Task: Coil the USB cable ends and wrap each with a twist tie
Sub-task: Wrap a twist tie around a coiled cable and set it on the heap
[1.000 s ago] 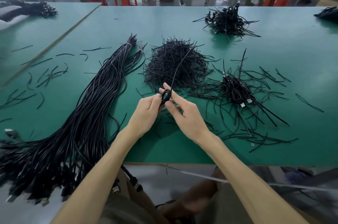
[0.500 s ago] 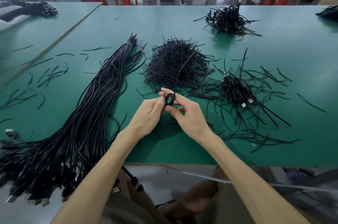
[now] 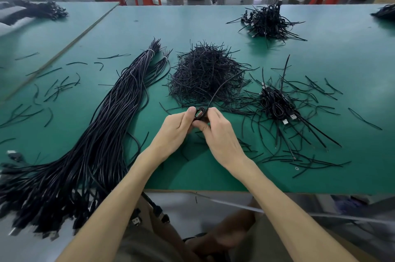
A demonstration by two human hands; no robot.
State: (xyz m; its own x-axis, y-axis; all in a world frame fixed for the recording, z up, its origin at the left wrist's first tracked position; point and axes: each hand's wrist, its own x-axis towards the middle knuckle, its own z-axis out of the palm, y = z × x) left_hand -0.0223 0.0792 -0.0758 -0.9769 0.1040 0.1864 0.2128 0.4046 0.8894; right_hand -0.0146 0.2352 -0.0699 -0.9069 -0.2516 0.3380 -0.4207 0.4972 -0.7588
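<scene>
Both hands meet just on the near side of the heap of twist ties [image 3: 205, 75], held above the table [image 3: 192, 26], and between them sits the small coil [image 3: 199, 113] of black cable. The left hand [image 3: 177, 131] has its grip closed on the coil's left edge, thumb tip on top and fingers curled below. The right hand [image 3: 220, 135] pinches the opposite edge, forefinger over and thumb tucked under, so neither grip is loose. The coil's opening faces up toward the person, and one loose strand [image 3: 222, 87] leaves its right side and slants away across the heap, up and to the right. Whether that is the cable's own tail or a tie I can't make out. The next move hangs on that strand, I'd say: it lies on the right hand's side and points away from both grips, so the right hand is nearer to bring it round the coil while the left steadies.
</scene>
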